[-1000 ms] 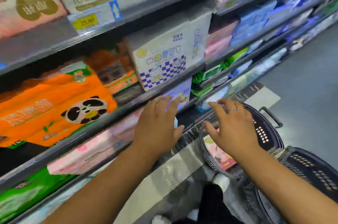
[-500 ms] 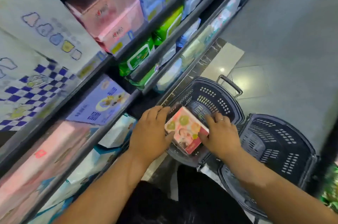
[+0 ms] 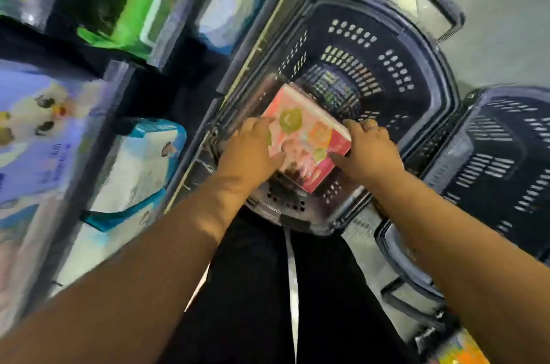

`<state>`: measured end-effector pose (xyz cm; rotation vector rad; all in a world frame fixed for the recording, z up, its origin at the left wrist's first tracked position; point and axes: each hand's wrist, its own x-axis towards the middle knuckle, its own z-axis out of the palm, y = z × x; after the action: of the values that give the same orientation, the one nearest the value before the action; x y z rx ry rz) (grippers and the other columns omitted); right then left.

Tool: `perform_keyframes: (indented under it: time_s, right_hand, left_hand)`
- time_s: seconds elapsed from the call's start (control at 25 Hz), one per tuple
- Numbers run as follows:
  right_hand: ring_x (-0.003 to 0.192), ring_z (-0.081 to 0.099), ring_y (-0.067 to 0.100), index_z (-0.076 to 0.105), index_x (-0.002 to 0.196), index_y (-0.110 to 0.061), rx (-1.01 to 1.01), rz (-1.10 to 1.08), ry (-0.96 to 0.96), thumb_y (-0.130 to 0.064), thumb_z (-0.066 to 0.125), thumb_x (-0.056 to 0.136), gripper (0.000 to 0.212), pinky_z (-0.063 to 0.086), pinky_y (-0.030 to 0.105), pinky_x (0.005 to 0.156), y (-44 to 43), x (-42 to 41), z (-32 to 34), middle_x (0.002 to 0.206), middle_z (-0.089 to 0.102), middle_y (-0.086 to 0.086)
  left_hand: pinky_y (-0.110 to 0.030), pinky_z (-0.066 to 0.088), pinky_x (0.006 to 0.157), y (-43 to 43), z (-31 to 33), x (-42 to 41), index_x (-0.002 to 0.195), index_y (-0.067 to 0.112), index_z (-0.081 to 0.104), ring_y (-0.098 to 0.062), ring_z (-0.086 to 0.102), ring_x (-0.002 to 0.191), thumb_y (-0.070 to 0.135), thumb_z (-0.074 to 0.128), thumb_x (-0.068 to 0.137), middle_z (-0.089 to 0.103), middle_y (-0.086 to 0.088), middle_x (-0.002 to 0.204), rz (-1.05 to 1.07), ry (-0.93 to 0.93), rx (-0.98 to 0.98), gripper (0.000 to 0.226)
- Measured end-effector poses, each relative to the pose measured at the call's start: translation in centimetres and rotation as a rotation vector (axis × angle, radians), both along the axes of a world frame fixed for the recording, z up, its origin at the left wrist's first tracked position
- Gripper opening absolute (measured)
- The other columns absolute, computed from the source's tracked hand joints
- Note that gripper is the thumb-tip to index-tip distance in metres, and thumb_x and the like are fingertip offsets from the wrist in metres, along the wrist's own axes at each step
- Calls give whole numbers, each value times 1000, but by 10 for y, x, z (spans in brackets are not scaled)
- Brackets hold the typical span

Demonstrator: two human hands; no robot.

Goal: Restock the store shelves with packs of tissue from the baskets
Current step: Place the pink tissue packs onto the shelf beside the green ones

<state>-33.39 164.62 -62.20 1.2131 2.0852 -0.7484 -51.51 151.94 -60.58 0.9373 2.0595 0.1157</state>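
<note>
Left hand (image 3: 250, 152) and right hand (image 3: 372, 152) grip the pink tissue pack (image 3: 306, 137) at opposite edges. Lift level, clear the basket (image 3: 440, 81) rim, then swing left to the shelves (image 3: 175, 15).

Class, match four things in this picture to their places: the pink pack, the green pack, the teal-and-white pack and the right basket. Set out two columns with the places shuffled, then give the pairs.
Things
1 pink pack
2 green pack
3 teal-and-white pack
4 right basket

Places
a just left of the left hand
b on the floor, right of the other basket
c top left of the view
d gripped between the left hand and the right hand

Pairs: 1-d; 2-c; 3-a; 4-b
</note>
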Motion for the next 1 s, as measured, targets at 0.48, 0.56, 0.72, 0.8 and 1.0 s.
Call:
perform_keyframes:
  time_s: [0.48,0.56,0.72,0.8,1.0]
  right_hand:
    - [137,30,36,17,152,-26,-278,-211,-116,-65,77,62,115,31,48,112,29,-9,-215,151,31,10]
    - [135,31,35,16,149,-37,-269,-217,-123,-67,78,58,114,30,52,110,28,-6,-222,146,39,6]
    - [135,26,36,18,148,-43,-294,-232,-140,-72,79,49,119,26,53,109,29,-1,-217,147,35,9]
    - [132,28,37,24,146,-36,-322,-211,-168,-75,78,43,123,29,51,107,32,-2,-212,144,34,13]
    - [109,48,27,29,136,-19,-490,-390,-49,-48,93,42,117,43,41,100,35,0,-194,124,52,7]
  left_hand:
    - [-35,39,104,25,-197,-24,143,18,25,-29,41,125,36,85,62,38,-12,136,141,-157,-249,102]
    - [-42,42,104,27,-205,-28,147,22,17,-30,47,124,40,84,47,43,-13,137,239,-216,-301,122]
    - [-44,41,105,23,-208,-27,146,24,21,-28,45,127,43,88,45,41,-9,141,281,-197,-355,123]
    - [-42,41,104,18,-203,-24,144,23,24,-26,42,127,33,89,57,37,-8,140,237,-141,-339,109]
    - [-44,43,101,12,-184,-12,141,25,28,-26,42,122,32,88,58,34,-5,132,249,-122,-269,102]
